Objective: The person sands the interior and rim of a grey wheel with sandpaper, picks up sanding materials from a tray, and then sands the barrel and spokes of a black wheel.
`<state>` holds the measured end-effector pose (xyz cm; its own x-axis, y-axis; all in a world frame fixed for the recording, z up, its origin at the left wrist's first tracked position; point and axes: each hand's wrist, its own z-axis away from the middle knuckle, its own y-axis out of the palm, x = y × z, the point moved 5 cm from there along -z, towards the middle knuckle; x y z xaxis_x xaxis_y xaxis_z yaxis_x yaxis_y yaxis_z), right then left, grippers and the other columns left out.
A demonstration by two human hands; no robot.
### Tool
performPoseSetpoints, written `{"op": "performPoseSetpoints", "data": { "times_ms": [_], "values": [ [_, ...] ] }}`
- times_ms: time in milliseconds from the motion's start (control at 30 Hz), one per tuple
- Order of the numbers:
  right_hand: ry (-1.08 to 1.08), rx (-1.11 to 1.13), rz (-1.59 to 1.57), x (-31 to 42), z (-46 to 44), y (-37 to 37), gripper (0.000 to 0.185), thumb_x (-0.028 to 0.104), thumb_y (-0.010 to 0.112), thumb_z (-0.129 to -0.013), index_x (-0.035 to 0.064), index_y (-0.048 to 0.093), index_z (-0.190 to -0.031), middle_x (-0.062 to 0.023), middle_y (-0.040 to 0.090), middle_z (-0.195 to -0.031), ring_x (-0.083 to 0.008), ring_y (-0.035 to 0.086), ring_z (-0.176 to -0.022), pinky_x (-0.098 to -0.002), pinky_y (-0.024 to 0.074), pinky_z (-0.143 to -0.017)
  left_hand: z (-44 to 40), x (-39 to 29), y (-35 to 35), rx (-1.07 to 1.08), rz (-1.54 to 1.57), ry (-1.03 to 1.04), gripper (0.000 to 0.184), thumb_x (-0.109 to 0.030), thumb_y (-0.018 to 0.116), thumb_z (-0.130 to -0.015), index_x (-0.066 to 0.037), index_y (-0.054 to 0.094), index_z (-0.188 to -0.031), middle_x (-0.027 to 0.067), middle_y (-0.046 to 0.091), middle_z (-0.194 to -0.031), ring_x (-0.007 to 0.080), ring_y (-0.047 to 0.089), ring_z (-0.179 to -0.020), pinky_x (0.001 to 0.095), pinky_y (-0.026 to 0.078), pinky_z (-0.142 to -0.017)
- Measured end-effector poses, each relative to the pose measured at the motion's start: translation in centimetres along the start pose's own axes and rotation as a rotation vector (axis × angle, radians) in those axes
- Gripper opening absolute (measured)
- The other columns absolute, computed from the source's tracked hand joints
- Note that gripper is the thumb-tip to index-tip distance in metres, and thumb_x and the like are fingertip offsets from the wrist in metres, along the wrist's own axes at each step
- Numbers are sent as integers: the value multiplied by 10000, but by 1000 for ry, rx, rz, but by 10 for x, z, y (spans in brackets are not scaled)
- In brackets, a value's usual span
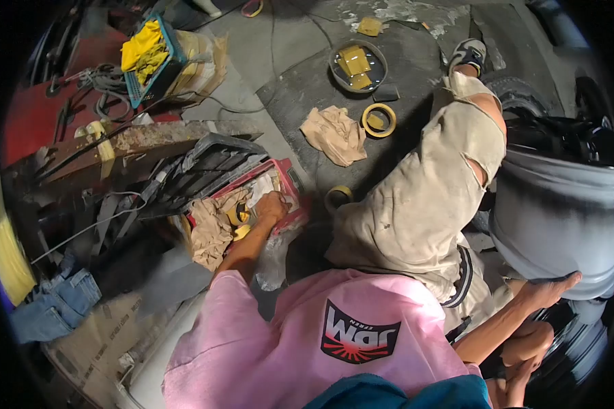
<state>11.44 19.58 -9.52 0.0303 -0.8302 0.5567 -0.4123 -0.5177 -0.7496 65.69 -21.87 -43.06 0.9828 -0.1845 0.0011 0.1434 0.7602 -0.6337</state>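
The left hand (273,206), grip unclear, is inside the red plastic crate (290,176); rightward, the right hand (550,292), fingers extended, touches a grey cylindrical wheel rim (558,211).

1. Left hand (273,206) in red bin (296,183), right end; crumpled paper (210,232) toward left end.
2. Right hand (552,291) at grey barrel (556,211), lower edge.
3. Dark mat (293,88): basin (387,65) holding yellow sheets (355,60); tape roll (390,124) nearer left edge.

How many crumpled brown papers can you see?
2: one paper on the dark mat, beside the tape roll; another paper in the red bin, near the left hand. More may hide there.
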Motion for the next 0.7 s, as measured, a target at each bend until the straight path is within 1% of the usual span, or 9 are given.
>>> {"op": "performPoseSetpoints", "data": {
  "times_ms": [167, 233, 300, 367, 400, 433, 500, 600, 700],
  "values": [
    [84, -3, -131, -6, 0, 3, 649, 496, 394, -1096, -13, 484, -1490, -194, 578, -1453, -269, 584, -1223, -372, 414, -1094, -31, -12, 39, 79, -271, 120, 288, -274, 740, -812, -61, 780, -1002, 196, 758, -1083, 366, 721, -1061, 469, 573, -914],
    [-30, -17, -15, 6, 3, 3, 657, 485, 394, -1103, -46, 475, -1482, -183, 573, -1443, -250, 568, -1219, -364, 412, -1087, -37, -8, 46, 89, -352, 165, 256, -230, 700, -809, -50, 784, -971, 193, 758, -1080, 367, 725, -1049, 461, 583, -898],
    [-42, -5, -25, 16, 5, 3, 661, 474, 391, -1109, -74, 473, -1471, -168, 561, -1439, -235, 552, -1213, -358, 408, -1083, -36, 2, 38, -28, -249, 188, 257, -244, 687, -807, -27, 779, -910, 195, 769, -987, 373, 738, -996, 459, 585, -861],
    [276, -27, -289, 22, 10, 4, 596, 438, 503, -1067, 9, 502, -1481, -239, 580, -1438, -314, 578, -1268, -394, 445, -1073, -38, 23, 26, 211, 160, 10, 193, -182, 642, -882, -28, 751, -923, 142, 739, -812, 251, 718, -684, 370, 600, -687],
    [284, -25, -296, 29, 12, 5, 596, 438, 503, -1067, 9, 502, -1481, -239, 580, -1438, -314, 578, -1268, -394, 445, -1073, -34, 30, 20, 349, 358, -12, 146, -135, 623, -902, -41, 713, -837, 55, 692, -743, 158, 652, -612, 317, 582, -617],
    [360, -26, -383, 32, 14, 7, 659, 508, 510, -1044, -13, 538, -1446, -232, 593, -1423, -307, 583, -1249, -386, 439, -1071, -24, 33, 8, 463, 523, -2, 115, -151, 633, -904, -60, 701, -894, -1, 651, -717, 117, 605, -565, 304, 581, -593],
    [453, -31, -489, 47, 20, 5, 729, 579, 518, -1022, -36, 574, -1411, -226, 607, -1408, -301, 588, -1230, -378, 433, -1068, 31, 7, -52, 679, 708, -70, 124, -167, 615, -948, -81, 690, -997, -42, 599, -708, 64, 531, -517, 272, 584, -612],
    [590, 19, -86, 53, 25, -1, 808, 618, 548, -988, -91, 583, -1374, -190, 620, -1381, -279, 590, -1196, -373, 435, -1064, 57, -7, -83, 731, 737, -6, 149, -183, 596, -1003, -80, 673, -1079, -59, 579, -733, 28, 497, -535, 244, 578, -653],
    [570, 12, -449, 18, 17, 13, 805, 594, 562, -997, -124, 586, -1362, -186, 646, -1334, -247, 596, -1153, -345, 436, -1047, 92, -47, -119, 723, 774, 140, 167, -198, 591, -1039, -67, 678, -1095, -64, 579, -753, 24, 528, -591, 234, 571, -696]
  ]
}}
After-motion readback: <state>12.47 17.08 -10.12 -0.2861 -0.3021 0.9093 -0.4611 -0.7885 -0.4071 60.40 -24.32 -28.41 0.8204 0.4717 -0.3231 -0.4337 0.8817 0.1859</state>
